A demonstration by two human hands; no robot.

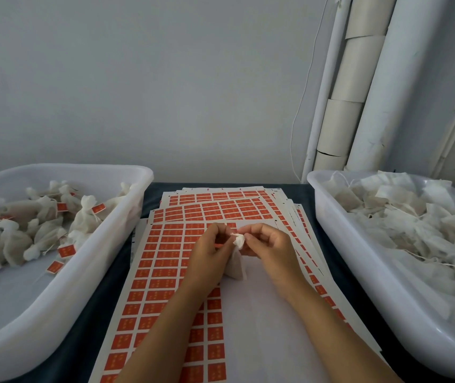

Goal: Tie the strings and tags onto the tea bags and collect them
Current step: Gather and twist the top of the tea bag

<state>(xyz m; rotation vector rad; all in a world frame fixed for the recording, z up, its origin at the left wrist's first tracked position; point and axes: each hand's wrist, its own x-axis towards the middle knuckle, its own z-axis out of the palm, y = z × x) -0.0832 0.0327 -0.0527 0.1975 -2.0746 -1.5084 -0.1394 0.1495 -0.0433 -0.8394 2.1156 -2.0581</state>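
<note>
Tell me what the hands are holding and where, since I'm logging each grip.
Both hands, left hand and right hand, pinch one small white mesh tea bag at its gathered top; its body hangs below, over the sheets of orange tags.

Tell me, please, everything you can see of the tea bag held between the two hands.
The tea bag is a small off-white pouch of thin, gauzy material. Its gathered neck points up and its fuller body hangs down, over the sheets of orange tags. The left hand and right hand pinch the bunched neck from either side. Whether a string is tied yet cannot be told.
</note>
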